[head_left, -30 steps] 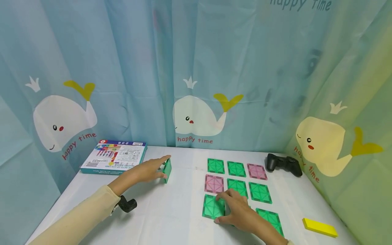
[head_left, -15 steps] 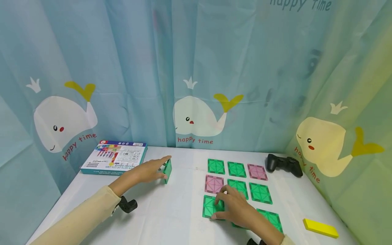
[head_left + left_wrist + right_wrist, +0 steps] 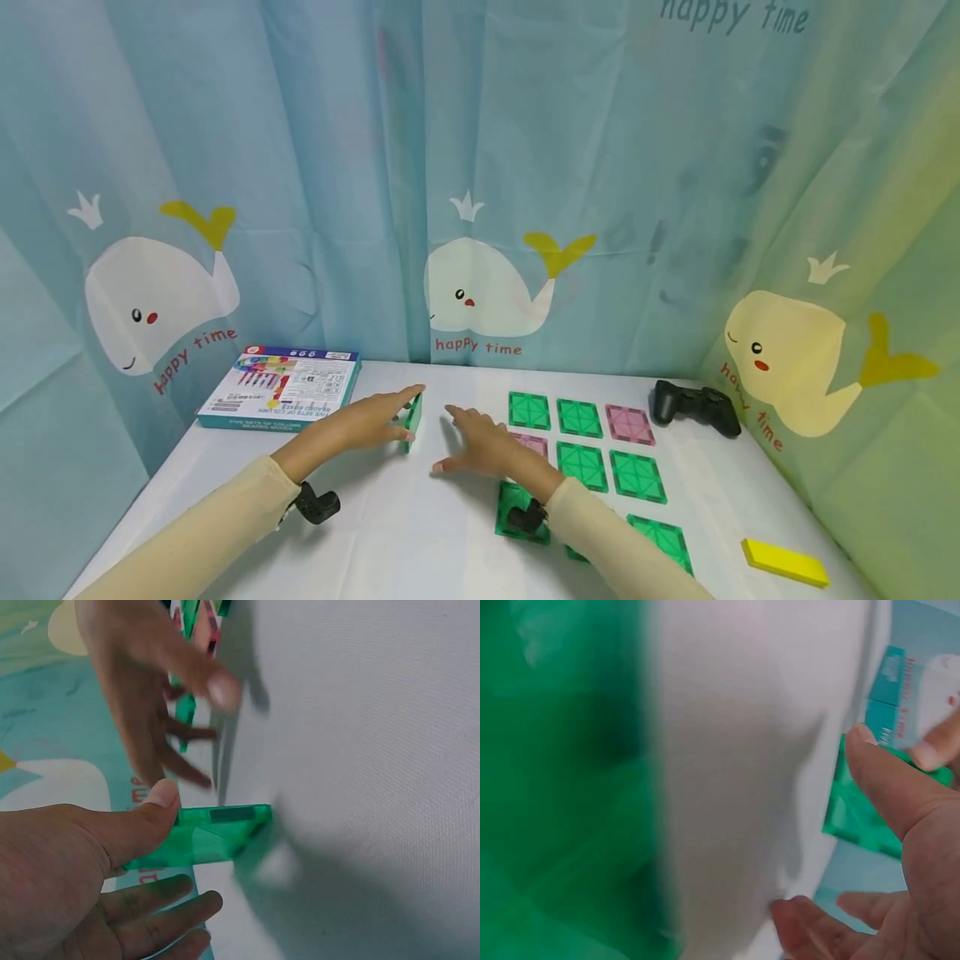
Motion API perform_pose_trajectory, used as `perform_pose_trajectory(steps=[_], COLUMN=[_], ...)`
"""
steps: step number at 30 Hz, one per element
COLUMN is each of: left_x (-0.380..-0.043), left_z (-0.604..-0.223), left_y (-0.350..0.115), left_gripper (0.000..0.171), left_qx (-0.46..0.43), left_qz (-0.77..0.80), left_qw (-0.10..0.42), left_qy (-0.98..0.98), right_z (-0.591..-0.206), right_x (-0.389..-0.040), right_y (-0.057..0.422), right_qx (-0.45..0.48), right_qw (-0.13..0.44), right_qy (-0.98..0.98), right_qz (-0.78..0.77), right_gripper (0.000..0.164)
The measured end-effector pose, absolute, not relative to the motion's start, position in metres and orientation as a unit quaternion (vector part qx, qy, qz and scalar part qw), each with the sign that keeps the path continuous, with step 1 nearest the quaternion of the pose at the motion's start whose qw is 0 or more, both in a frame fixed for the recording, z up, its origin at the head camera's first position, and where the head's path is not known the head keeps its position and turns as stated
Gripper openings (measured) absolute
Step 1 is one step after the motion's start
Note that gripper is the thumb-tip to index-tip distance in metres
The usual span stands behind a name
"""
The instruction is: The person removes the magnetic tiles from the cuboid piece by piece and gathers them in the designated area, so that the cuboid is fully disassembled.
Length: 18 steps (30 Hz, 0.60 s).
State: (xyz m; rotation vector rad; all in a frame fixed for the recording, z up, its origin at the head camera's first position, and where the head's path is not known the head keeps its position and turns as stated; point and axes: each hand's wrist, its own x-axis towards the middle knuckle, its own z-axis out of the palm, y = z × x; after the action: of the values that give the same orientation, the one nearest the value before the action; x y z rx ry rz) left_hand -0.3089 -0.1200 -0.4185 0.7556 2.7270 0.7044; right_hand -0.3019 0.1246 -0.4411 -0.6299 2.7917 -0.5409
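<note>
A green see-through magnetic tile (image 3: 414,423) stands upright on its edge on the white table, pinched between the thumb and fingers of my left hand (image 3: 360,423). In the left wrist view the thumb lies along the top of this tile (image 3: 214,838). My right hand (image 3: 483,446) holds nothing; its fingers are spread and point left, a short gap from the standing tile. Beneath the right wrist lie flat green tiles (image 3: 528,411) and pink tiles (image 3: 630,423) in loose rows, some partly hidden by that arm. One green tile (image 3: 562,780) looms blurred near the right wrist camera.
A flat printed box (image 3: 281,387) lies at the back left. At the back right rests a black game controller (image 3: 693,407), and a yellow block (image 3: 784,562) lies near the right edge. A whale-print curtain (image 3: 337,208) hangs behind the table.
My right hand has left the front-left green tile and moved left and away from me, toward the upright tile, its fingers spreading. My left hand keeps its place at that tile.
</note>
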Motion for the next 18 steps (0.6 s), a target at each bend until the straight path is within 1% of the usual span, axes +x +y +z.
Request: perform_pose_trajectory(steps=[3,5,8,12,15,18], left_x=[-0.309,-0.309,-0.308,-0.307,-0.308,-0.307], left_z=[-0.418,-0.418,-0.417,-0.415,-0.415,-0.417], left_y=[-0.121,-0.122,-0.124,-0.127,-0.129,-0.129], left_gripper=[0.081,0.081,0.080,0.079,0.080,0.081], left_qx=[0.261,0.264,0.266,0.276,0.283,0.277], left_qz=[0.238,0.236,0.238,0.235,0.237,0.246], left_qw=[0.112,0.110,0.106,0.095,0.092,0.097], left_qy=[0.929,0.929,0.928,0.927,0.925,0.924], right_z=[-0.445,-0.446,-0.447,-0.453,-0.454,-0.451], right_x=[-0.311,-0.314,-0.316,-0.320,-0.324,-0.324], right_y=[0.099,0.086,0.072,0.067,0.069,0.071], right_qx=[-0.205,-0.204,-0.220,-0.235,-0.236,-0.244], right_qw=[0.116,0.118,0.110,0.097,0.096,0.098], right_qy=[0.956,0.953,0.944,0.934,0.936,0.939], right_qz=[-0.178,-0.189,-0.221,-0.252,-0.244,-0.222], right_gripper=[0.116,0.119,0.110,0.089,0.087,0.091])
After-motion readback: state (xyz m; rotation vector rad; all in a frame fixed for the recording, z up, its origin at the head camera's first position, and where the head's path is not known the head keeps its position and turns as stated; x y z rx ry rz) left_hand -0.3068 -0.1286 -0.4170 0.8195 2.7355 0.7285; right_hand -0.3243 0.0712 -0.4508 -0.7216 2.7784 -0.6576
